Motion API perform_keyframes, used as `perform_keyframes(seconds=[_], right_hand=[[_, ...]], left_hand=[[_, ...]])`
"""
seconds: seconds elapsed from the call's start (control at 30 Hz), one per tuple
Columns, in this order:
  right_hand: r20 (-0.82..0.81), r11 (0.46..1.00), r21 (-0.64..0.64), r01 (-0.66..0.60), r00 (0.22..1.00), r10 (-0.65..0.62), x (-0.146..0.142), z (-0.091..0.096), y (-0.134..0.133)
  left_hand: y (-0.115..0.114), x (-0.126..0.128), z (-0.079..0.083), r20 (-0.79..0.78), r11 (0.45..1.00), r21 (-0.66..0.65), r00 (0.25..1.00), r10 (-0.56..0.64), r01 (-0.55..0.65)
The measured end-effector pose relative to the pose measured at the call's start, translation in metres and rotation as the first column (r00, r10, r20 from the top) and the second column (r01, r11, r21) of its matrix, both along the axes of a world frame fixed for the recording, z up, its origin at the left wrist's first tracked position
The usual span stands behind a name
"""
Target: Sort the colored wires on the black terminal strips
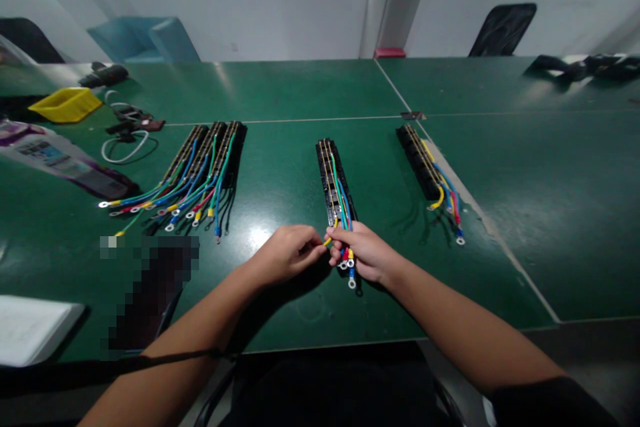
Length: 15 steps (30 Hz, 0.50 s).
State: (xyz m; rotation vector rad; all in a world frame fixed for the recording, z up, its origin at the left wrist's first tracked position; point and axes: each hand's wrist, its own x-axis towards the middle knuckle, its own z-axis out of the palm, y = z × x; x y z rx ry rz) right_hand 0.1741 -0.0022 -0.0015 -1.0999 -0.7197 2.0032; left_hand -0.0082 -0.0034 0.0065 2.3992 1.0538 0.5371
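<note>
In front of me a long black terminal strip (327,177) with brass-coloured bars lies on the table, its coloured wires running toward me. My right hand (367,250) is closed around the bundle of wires (345,203) at the strip's near end. Ring terminals (351,273) with blue, red and yellow sleeves stick out below its fingers. My left hand (295,250) pinches the end of a yellow wire (328,241), just left of the right hand's thumb. The tip of that wire is hidden by the fingers.
Several similar wired strips (213,153) lie side by side at the left; another strip (420,163) lies at the right. Farther left are a purple-labelled bottle (60,157), a yellow tray (67,105), a white cable (125,150), a blurred-out dark object (153,293) and a white box (37,327).
</note>
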Motion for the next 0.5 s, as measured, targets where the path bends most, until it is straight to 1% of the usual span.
perform_keyframes(seconds=[0.13, 0.33, 0.5], right_hand=[[0.017, 1.0, 0.008, 0.001, 1.0, -0.002, -0.0008, 0.0, -0.0003], [0.033, 1.0, 0.021, -0.002, 0.999, 0.002, -0.0014, 0.0005, -0.0009], [0.049, 1.0, 0.027, -0.003, 0.999, 0.002, -0.0018, -0.0006, -0.0006]], left_hand=[[-0.0002, -0.0003, -0.0019, -0.01, 1.0, 0.011, 1.0, -0.006, 0.006], [-0.0007, -0.0004, -0.0007, -0.035, 1.0, 0.026, 0.999, -0.014, 0.015], [-0.0001, -0.0004, 0.0007, 0.018, 1.0, -0.02, 1.0, -0.011, 0.012]])
